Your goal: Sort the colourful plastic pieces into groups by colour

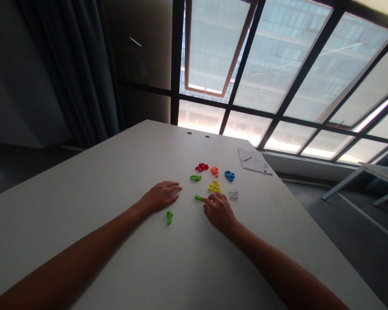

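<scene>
Your right hand (219, 211) touches its fingertips to a small green piece (198, 197) mid-tabletop, lying crosswise, just left of those fingers, gripping nothing. Your left hand (160, 196) rests flat and empty, farther off. A second green piece (169, 217) lies nearer you. Piece shapes are too small to make out.

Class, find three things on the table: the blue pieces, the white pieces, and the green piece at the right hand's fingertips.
blue pieces (229, 175), head view, middle of the pile.
white pieces (233, 193), head view, middle of the pile.
green piece (198, 197), head view, its middle, left of the right hand (219, 211).
</scene>
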Demonstrator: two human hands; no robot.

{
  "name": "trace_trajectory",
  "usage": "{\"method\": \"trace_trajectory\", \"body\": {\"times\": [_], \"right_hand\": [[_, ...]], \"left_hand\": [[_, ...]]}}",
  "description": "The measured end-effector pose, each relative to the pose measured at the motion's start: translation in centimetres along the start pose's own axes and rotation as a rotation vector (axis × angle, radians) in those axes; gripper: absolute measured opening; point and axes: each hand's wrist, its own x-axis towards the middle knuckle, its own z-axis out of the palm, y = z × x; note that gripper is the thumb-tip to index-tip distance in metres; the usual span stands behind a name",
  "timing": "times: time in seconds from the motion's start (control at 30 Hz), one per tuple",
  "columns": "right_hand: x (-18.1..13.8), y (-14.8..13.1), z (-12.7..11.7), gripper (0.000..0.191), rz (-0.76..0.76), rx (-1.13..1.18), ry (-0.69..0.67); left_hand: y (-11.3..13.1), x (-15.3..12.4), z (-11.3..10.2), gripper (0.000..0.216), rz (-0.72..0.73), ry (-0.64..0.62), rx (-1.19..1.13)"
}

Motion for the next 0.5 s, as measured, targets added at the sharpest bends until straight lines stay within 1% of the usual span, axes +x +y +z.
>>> {"method": "trace_trajectory", "body": {"times": [0.1, 0.2, 0.37, 0.5], "right_hand": [[2.1, -0.4, -0.1, 0.04, 0.074, -0.056, -0.1], [4.3, -0.8, 0.0, 0.043, 0.137, -0.082, -0.173], [7.3, -1.5, 0.7, 0.043, 0.202, -0.098, -0.167], [8.2, -1.6, 1.5, 0.047, 0.227, -0.097, -0.135]], "left_hand": [[0.1, 0.0, 0.0, 0.041, -0.003, 0.0, 0.007], [0.2, 0.0, -0.2, 0.041, -0.012, -0.012, 0.018], [0.3, -0.1, -0.3, 0.042, -0.007, -0.003, 0.019], [0.2, 0.0, -0.3, 0.041, 0.001, -0.006, 0.021]]}}
